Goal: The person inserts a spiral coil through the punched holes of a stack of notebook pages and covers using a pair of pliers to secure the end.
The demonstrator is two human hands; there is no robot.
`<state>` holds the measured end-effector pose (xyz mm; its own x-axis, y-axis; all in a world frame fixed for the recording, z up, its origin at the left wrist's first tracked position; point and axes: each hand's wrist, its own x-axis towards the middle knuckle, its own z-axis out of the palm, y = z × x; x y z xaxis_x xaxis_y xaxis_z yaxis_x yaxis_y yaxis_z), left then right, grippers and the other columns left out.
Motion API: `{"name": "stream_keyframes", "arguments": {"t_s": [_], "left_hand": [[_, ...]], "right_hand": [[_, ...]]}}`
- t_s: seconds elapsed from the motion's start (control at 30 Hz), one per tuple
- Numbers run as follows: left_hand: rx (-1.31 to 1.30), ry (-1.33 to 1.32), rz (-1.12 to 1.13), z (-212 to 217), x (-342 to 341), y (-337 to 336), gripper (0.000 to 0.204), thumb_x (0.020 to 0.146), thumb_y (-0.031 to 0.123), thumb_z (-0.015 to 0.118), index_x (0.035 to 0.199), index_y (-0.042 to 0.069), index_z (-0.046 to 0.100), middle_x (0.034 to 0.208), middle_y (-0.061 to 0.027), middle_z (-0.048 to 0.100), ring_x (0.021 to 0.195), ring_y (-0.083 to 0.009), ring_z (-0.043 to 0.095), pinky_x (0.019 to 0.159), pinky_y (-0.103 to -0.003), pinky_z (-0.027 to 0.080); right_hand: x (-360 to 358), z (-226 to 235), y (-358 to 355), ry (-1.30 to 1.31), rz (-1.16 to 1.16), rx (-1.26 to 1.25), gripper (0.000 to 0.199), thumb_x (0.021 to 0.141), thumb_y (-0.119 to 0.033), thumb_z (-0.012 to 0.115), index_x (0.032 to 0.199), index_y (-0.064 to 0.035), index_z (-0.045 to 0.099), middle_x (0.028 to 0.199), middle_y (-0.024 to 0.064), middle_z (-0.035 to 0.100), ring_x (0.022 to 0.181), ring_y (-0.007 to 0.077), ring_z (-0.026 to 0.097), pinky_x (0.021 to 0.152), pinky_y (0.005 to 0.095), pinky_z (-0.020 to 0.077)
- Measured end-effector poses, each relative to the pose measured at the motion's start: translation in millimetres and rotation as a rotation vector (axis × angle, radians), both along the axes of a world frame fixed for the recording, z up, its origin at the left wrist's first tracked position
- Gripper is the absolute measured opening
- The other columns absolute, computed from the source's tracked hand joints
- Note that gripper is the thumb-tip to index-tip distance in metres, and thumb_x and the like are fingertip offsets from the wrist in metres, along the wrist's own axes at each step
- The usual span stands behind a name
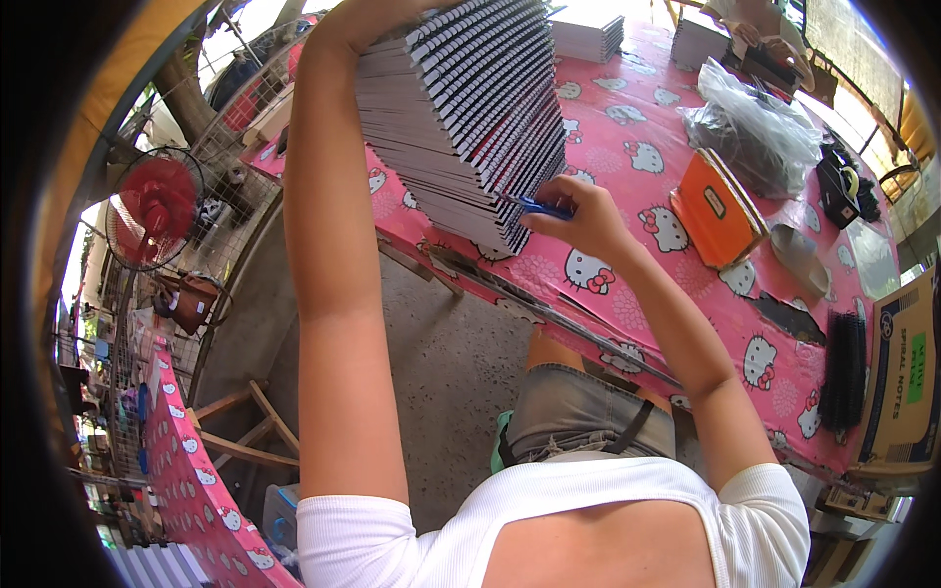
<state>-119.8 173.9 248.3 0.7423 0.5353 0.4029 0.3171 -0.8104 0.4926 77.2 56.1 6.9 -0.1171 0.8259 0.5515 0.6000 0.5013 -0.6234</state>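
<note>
A tall stack of spiral-bound notebooks (pixel 431 147) stands at the table's edge, its black coil bindings facing right. My left hand (pixel 397 18) reaches over the top of the stack at the upper edge of the picture; its fingers run out of view. Low on the bound side, my right hand (pixel 580 218) is closed around a small blue-handled tool (pixel 545 207). Its thin tip points at the coil ends near the stack's lower corner. Whether it is a cutter or scissors is too small to tell.
On the pink patterned table (pixel 627 211) lie an orange box-like object (pixel 714 208), a clear plastic bag (pixel 760 127), black coils (pixel 844 370) and a cardboard box (pixel 900 377). More notebooks (pixel 588 37) stand at the far side, near another person's hands (pixel 765 41). A red fan (pixel 154 211) stands left.
</note>
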Motion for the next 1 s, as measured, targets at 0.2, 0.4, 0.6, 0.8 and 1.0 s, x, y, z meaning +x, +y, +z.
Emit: {"name": "stream_keyframes", "arguments": {"t_s": [0.2, 0.4, 0.6, 0.8, 1.0], "left_hand": [[0.162, 0.073, 0.043, 3, 1, 1, 0.043, 0.094, 0.028, 0.057, 0.125, -0.001, 0.055, 0.128, -0.0131, 0.056, 0.12, -0.0209, 0.049, 0.104, -0.031, 0.035], [-0.005, -0.01, 0.046, 4, 3, -17, 0.041, 0.092, 0.024, 0.06, 0.124, -0.001, 0.055, 0.122, -0.0113, 0.059, 0.114, -0.0193, 0.053, 0.1, -0.029, 0.039], [0.368, -0.954, 0.003, -7, -2, 11, 0.045, 0.087, 0.014, 0.065, 0.126, -0.004, 0.051, 0.117, -0.0129, 0.061, 0.104, -0.0136, 0.058, 0.088, -0.028, 0.047], [0.337, -1.51, 0.684, -118, -66, 2, 0.038, 0.097, 0.031, 0.045, 0.106, -0.006, 0.044, 0.102, -0.0119, 0.05, 0.094, -0.0193, 0.053, 0.086, -0.035, 0.045], [-0.798, -1.139, 0.615, -324, -91, 24, 0.072, 0.093, 0.066, 0.02, 0.111, 0.001, 0.046, 0.109, -0.0124, 0.048, 0.097, -0.0204, 0.047, 0.089, -0.034, 0.038]], "right_hand": [[12, 18, -4, 0.792, 0.386, -1.138, 0.049, 0.08, -0.042, 0.073, 0.098, 0.0016, 0.062, 0.079, 0.008, 0.065, 0.072, 0.0143, 0.064, 0.064, 0.0276, 0.0503], [9, -1, -30, -0.019, -0.049, -0.171, 0.049, 0.078, -0.043, 0.073, 0.101, -0.0014, 0.061, 0.094, 0.0133, 0.064, 0.087, 0.0278, 0.064, 0.076, 0.0378, 0.0504], [49, -40, -64, -0.467, -0.429, -0.322, 0.054, 0.075, -0.043, 0.073, 0.109, -0.0041, 0.058, 0.105, 0.0144, 0.058, 0.106, 0.0334, 0.055, 0.093, 0.0433, 0.0401], [47, -48, -72, -0.722, -0.537, -0.251, 0.084, 0.072, -0.052, 0.073, 0.13, 0.0017, 0.045, 0.135, 0.0208, 0.044, 0.127, 0.0362, 0.04, 0.107, 0.0467, 0.0303], [-39, -47, -12, -0.113, -0.191, -0.467, 0.117, 0.064, -0.048, 0.081, 0.141, 0.0115, 0.015, 0.141, 0.0297, 0.032, 0.133, 0.0389, 0.031, 0.111, 0.0435, 0.0277]]}}
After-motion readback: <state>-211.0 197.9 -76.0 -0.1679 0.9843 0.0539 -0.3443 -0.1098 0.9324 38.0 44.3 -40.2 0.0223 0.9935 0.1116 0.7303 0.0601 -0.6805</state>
